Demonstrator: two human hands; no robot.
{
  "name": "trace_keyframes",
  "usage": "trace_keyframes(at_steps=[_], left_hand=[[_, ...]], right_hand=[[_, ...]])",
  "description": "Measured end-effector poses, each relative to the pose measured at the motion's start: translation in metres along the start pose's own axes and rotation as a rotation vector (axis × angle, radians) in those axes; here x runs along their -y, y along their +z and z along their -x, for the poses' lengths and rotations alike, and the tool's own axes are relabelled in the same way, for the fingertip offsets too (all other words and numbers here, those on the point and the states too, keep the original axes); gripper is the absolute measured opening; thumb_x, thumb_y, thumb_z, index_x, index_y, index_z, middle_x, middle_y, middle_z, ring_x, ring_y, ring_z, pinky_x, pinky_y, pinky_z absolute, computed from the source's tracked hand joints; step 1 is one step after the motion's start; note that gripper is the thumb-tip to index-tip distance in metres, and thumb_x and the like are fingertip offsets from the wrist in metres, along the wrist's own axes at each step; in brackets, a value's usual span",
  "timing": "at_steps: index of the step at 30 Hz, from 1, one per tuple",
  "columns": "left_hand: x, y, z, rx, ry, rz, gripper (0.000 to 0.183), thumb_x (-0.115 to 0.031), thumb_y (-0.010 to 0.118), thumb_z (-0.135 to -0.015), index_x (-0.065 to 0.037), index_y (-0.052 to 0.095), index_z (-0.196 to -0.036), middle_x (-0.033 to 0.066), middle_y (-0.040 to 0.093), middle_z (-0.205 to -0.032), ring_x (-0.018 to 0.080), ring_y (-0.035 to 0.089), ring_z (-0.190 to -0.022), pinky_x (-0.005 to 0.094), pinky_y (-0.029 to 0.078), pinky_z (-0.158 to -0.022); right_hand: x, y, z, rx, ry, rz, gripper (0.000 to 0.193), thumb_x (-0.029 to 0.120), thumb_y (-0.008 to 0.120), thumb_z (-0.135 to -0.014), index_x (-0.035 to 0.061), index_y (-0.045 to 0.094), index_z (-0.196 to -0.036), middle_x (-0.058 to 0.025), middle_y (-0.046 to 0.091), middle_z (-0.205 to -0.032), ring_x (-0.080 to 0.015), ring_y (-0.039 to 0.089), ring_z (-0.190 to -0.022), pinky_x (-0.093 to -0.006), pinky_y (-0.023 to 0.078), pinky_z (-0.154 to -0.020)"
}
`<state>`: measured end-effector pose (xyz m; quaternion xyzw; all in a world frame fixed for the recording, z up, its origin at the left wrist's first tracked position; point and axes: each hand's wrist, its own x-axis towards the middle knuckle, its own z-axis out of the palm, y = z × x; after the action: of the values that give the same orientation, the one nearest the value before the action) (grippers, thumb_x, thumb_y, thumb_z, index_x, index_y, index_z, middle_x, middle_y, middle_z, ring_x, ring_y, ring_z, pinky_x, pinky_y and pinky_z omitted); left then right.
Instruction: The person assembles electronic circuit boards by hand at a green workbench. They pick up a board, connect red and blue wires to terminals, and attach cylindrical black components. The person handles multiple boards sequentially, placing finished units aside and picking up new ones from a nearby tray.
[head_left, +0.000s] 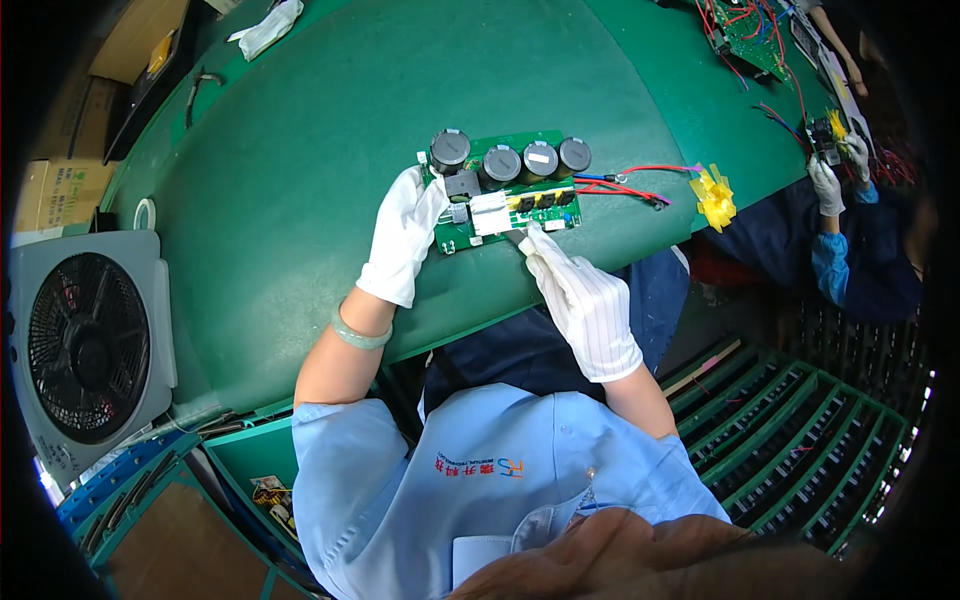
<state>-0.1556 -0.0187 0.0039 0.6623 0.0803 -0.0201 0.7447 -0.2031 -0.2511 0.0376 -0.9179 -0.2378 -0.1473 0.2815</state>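
A green circuit board (545, 215) with several large black cylindrical capacitors (501, 164) and a white block lies on the green tabletop in front of me. My left hand (398, 235), in a white glove, is closed on the board's left edge. My right hand (580, 295), in a striped white glove, is at the board's near edge, its fingers pinched around a thin dark strip-like piece (516, 237); its kind is not clear. Red wires (625, 187) run from the board's right side towards a yellow bundle of tape or film (714, 198) at the table edge.
A box fan (92, 340) stands at the left. A white glove or cloth (268, 30) lies at the far left of the table. At the right, a co-worker's gloved hands (826, 185) handle a part near another wired board (755, 40). Green slatted racks (800, 440) stand lower right.
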Motion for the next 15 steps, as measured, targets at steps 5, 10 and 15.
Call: trace_keyframes(at_steps=[5,10,15], left_hand=[[0.004,-0.006,-0.002,0.025,-0.049,-0.026,0.035,-0.014,0.057,-0.101,0.005,0.050,-0.130,0.0050,0.057,-0.119,0.0101,0.054,-0.107,0.0237,0.044,-0.093],[0.002,-0.003,0.000,0.025,-0.005,-0.053,0.039,-0.015,0.057,-0.101,0.007,0.048,-0.132,0.0064,0.057,-0.122,0.0116,0.053,-0.111,0.0250,0.043,-0.097],[0.004,-0.008,-0.001,0.024,-0.064,-0.134,0.041,-0.017,0.056,-0.101,0.008,0.046,-0.133,0.0077,0.057,-0.124,0.0118,0.052,-0.112,0.0251,0.042,-0.097]], right_hand=[[-0.003,0.000,-0.007,0.024,-0.011,-0.065,0.040,0.012,0.071,-0.087,0.0082,0.066,-0.126,-0.0069,0.067,-0.072,-0.0196,0.061,-0.054,-0.0331,0.048,-0.050],[-0.010,0.001,-0.004,0.117,0.073,-0.184,0.039,0.012,0.069,-0.088,0.0059,0.065,-0.126,-0.0112,0.067,-0.075,-0.0254,0.062,-0.058,-0.0369,0.051,-0.054],[-0.006,-0.006,-0.009,0.194,0.164,-0.285,0.036,0.015,0.068,-0.089,0.0053,0.066,-0.124,-0.0141,0.069,-0.082,-0.0294,0.064,-0.062,-0.0386,0.052,-0.058]])
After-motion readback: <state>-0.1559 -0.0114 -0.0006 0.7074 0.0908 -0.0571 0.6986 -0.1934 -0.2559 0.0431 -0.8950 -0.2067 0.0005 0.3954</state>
